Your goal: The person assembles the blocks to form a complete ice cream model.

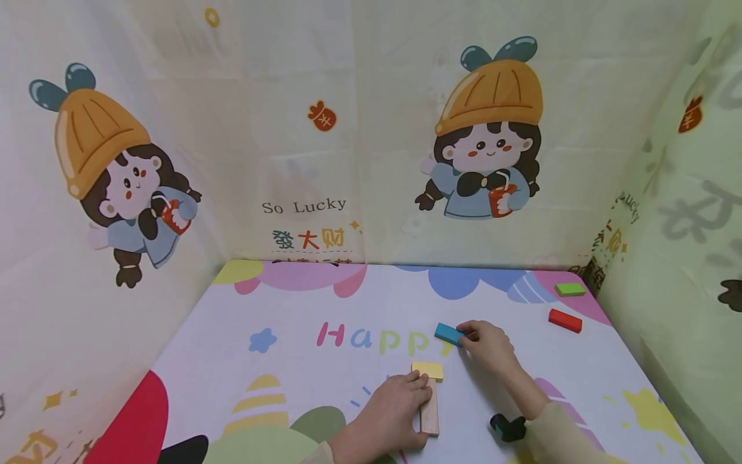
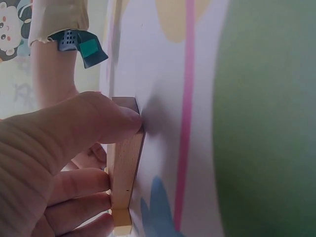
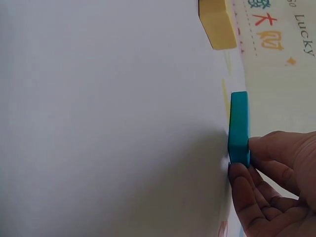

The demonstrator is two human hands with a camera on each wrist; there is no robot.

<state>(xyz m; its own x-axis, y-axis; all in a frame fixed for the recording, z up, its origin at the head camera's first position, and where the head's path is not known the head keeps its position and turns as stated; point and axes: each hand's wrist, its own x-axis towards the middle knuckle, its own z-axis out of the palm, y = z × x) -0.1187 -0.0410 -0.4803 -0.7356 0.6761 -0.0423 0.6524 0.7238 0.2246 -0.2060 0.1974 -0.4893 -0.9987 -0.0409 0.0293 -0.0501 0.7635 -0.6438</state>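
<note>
In the head view my right hand [image 1: 489, 346] pinches one end of a blue block [image 1: 447, 334] between thumb and fingers. The right wrist view shows this blue block [image 3: 239, 127] long and flat-sided, its free end pointing away from the fingertips. My left hand [image 1: 391, 409] holds a plain wooden block [image 1: 429, 412] lying on the table, thumb at the near end and fingers along its side. A yellow block [image 1: 427, 371] lies crosswise against the wooden block's far end, close to the left fingertips. The left wrist view shows the thumb against the wooden block [image 2: 126, 168].
A red block [image 1: 565, 320] and a green block [image 1: 570, 290] lie toward the back right of the patterned table [image 1: 197, 361]. Printed cloth walls [image 1: 382, 193] stand behind and at both sides. A dark device [image 1: 507, 428] sits at the right wrist.
</note>
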